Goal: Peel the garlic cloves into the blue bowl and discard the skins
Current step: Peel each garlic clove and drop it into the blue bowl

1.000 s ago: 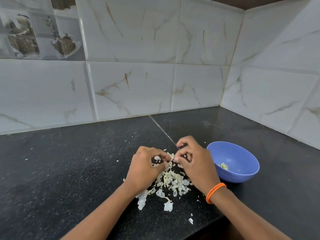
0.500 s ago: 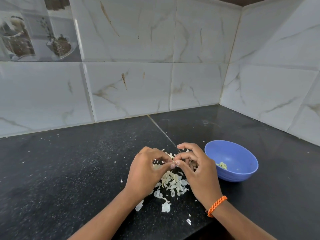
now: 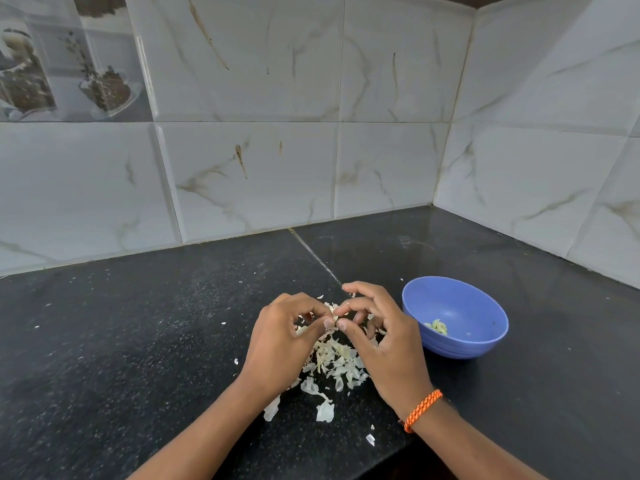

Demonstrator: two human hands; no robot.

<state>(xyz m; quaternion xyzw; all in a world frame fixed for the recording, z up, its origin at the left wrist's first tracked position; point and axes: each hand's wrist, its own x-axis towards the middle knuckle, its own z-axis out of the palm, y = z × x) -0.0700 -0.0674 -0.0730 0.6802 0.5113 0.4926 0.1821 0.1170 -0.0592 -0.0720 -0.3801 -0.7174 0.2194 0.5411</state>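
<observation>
**Both hands pinch a garlic clove above the pile of skins**

The left hand (image 3: 280, 341) and the right hand (image 3: 384, 344) meet fingertip to fingertip over the black countertop (image 3: 138, 341). Between them sits a small pale garlic clove (image 3: 335, 317), mostly hidden by the fingers. The left hand's thumb and curled forefinger pinch it from one side; the right hand's thumb and forefinger pinch it from the other, while the right hand's remaining fingers arch loosely above, the farthest one lifted clear. How much skin is on the clove cannot be told.

Directly beneath and just nearer than the fingertips lies a heap of garlic skins (image 3: 334, 358), thin, whitish and curled, spreading between the two wrists. A few larger flakes lie apart from the heap, near the left forearm, and one small flake lies under the right forearm.

Just beyond the back of the right hand, on its outer side, stands the blue bowl (image 3: 485, 327), upright and near the hand without touching it. A few peeled cloves (image 3: 438, 327) rest in its bottom.

An orange braided wristband (image 3: 422, 410) circles the right wrist. Marbled wall tiles (image 3: 259, 168) rise beyond both hands.
</observation>
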